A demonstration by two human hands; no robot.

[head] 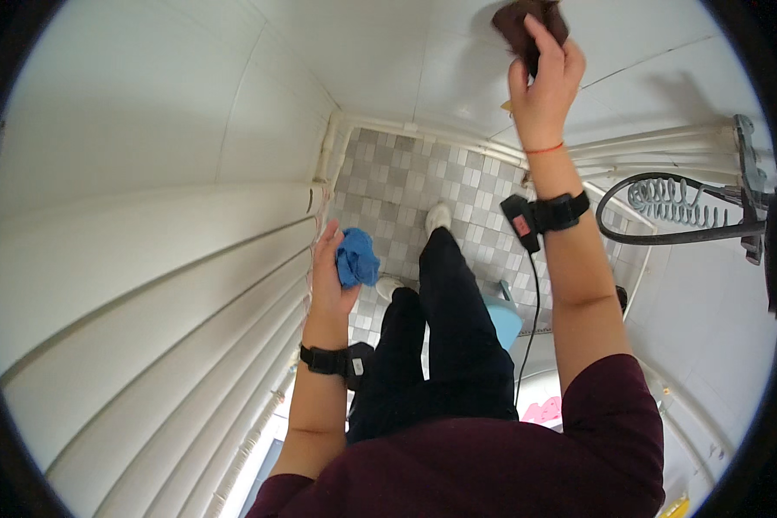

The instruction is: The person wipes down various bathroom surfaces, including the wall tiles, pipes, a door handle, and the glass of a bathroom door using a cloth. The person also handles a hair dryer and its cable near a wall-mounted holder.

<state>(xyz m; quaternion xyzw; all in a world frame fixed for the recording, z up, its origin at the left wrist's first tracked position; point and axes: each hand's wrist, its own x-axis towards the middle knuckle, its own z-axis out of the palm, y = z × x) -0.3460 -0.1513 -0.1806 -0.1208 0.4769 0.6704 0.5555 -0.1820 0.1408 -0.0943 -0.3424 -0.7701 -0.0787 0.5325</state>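
A crumpled blue cloth (357,258) rests in my left hand (328,275), its fingers bent around one side, low down beside the white ribbed panel. My right hand (547,97) reaches up and forward, with a dark brown cloth (524,29) held against the white tiled wall (375,58). Part of this cloth lies beyond the picture's top edge. Just left of the right hand, a small yellowish piece (506,105) shows at the wall; what it is I cannot tell.
White ribbed panels (135,324) run along the left. White pipes (654,142) follow the wall at the right, near a looped black hose (680,239) and a grey coiled cord (673,201). A light blue plastic stool (505,317) stands behind my leg on the checkered tile floor (388,168).
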